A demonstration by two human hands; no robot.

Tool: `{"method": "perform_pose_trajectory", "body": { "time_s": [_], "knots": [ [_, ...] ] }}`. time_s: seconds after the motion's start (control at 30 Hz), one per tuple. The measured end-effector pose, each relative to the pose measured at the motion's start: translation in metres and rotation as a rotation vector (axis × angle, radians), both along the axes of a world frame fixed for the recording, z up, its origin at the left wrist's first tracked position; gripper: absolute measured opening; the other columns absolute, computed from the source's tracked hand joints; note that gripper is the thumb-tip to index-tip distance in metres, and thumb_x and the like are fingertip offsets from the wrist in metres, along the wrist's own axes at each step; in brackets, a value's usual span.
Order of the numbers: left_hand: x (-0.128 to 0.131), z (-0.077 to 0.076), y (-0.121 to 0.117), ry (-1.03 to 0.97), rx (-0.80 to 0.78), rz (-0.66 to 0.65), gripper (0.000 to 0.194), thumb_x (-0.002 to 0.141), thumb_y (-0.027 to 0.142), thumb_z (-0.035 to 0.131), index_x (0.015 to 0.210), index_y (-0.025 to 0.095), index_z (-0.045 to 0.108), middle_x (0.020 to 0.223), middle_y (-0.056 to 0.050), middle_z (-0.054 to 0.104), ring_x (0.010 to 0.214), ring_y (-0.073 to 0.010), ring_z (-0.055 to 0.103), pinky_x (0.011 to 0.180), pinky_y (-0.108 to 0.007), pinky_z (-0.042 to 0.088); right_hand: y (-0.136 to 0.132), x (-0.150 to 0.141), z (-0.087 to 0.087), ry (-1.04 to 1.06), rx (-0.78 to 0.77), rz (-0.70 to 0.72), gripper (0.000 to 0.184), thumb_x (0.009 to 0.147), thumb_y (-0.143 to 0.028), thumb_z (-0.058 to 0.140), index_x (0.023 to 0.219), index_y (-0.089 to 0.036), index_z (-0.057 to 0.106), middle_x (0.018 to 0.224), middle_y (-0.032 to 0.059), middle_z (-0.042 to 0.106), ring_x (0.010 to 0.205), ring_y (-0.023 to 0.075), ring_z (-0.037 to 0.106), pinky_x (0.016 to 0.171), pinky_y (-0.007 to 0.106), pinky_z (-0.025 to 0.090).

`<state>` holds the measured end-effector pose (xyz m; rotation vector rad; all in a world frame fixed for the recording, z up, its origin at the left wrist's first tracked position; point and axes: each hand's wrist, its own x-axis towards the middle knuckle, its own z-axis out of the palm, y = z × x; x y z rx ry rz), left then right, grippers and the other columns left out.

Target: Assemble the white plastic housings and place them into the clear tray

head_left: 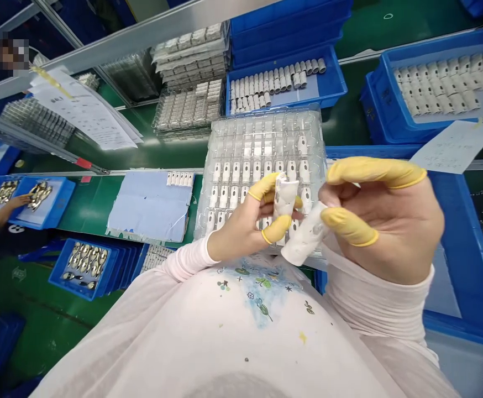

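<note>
My left hand (250, 218), with yellow finger cots, is closed around a white cylindrical housing (286, 196) that stands roughly upright in its grip. In my right hand (386, 215), also in yellow finger cots, a second white tubular housing (305, 235) is pinched by its upper end and tilts down to the left. The two housings are close together, in front of my chest. Below and beyond them lies a clear plastic blister tray (266, 124) with rows of similar white housings that have dark oval holes. My hands hide part of its near rows.
A blue bin (332, 91) with white cylinders stands behind the tray; another blue bin (390, 91) is at right. Stacked filled trays (187, 110) stand at back left. Left are a blue-grey sheet (148, 204), hanging papers (88, 110) and a co-worker's arm (1, 218) over metallic parts.
</note>
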<state>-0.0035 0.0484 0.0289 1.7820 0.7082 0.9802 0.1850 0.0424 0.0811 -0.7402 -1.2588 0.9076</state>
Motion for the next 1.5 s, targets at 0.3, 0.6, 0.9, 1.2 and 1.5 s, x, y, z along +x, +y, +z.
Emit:
{"method": "perform_pose_trajectory", "body": {
  "time_s": [0.3, 0.6, 0.9, 1.2, 1.5],
  "knots": [
    [-0.006, 0.033, -0.012, -0.336, -0.88, -0.535, 0.053, 0.098, 0.052, 0.067, 0.141, 0.032, 0.043, 0.133, -0.012, 0.078, 0.115, -0.0322, 0.081, 0.101, -0.051, 0.067, 0.029, -0.008, -0.011, -0.018, 0.106, 0.021, 0.04, 0.075, -0.057, 0.092, 0.085, -0.031, 0.063, 0.097, 0.0007, 0.061, 0.056, 0.0094, 0.041, 0.052, 0.035, 0.044],
    [-0.007, 0.034, -0.012, -0.391, -0.954, -0.513, 0.063, 0.089, 0.057, 0.08, 0.136, 0.03, 0.047, 0.134, -0.013, 0.076, 0.108, -0.0306, 0.083, 0.088, -0.041, 0.069, 0.037, -0.008, -0.027, -0.027, 0.122, -0.032, 0.045, 0.075, -0.065, 0.088, 0.084, -0.032, 0.059, 0.099, -0.0021, 0.06, 0.052, 0.0072, 0.034, 0.076, 0.047, 0.056],
    [-0.009, 0.023, -0.017, -0.168, -0.494, -0.235, 0.06, 0.097, 0.064, 0.069, 0.143, 0.029, 0.051, 0.139, -0.012, 0.072, 0.122, -0.0264, 0.077, 0.103, -0.044, 0.065, 0.018, -0.002, -0.029, -0.141, 0.132, 0.069, 0.048, 0.084, -0.065, 0.084, 0.126, -0.043, 0.08, 0.114, 0.0066, 0.067, 0.094, 0.026, 0.067, 0.087, 0.051, 0.061],
    [-0.017, 0.018, -0.011, 0.037, 0.423, -0.089, 0.038, 0.112, 0.033, 0.05, 0.149, 0.027, 0.053, 0.138, -0.008, 0.072, 0.134, -0.0196, 0.069, 0.11, -0.033, 0.06, -0.005, 0.007, -0.028, -0.391, 0.368, 0.259, 0.066, 0.095, -0.031, 0.08, 0.157, -0.041, 0.061, 0.146, 0.0084, 0.066, 0.125, 0.0324, 0.071, 0.103, 0.053, 0.067],
    [-0.013, 0.005, -0.007, -0.075, 0.624, -0.081, 0.05, 0.11, 0.029, 0.052, 0.159, 0.022, 0.046, 0.126, -0.012, 0.076, 0.12, -0.0187, 0.075, 0.101, -0.028, 0.061, -0.005, 0.011, -0.02, -0.454, 0.473, 0.335, 0.061, 0.103, -0.031, 0.07, 0.162, -0.038, 0.055, 0.148, 0.0068, 0.062, 0.134, 0.025, 0.064, 0.111, 0.041, 0.062]
  ]
}}
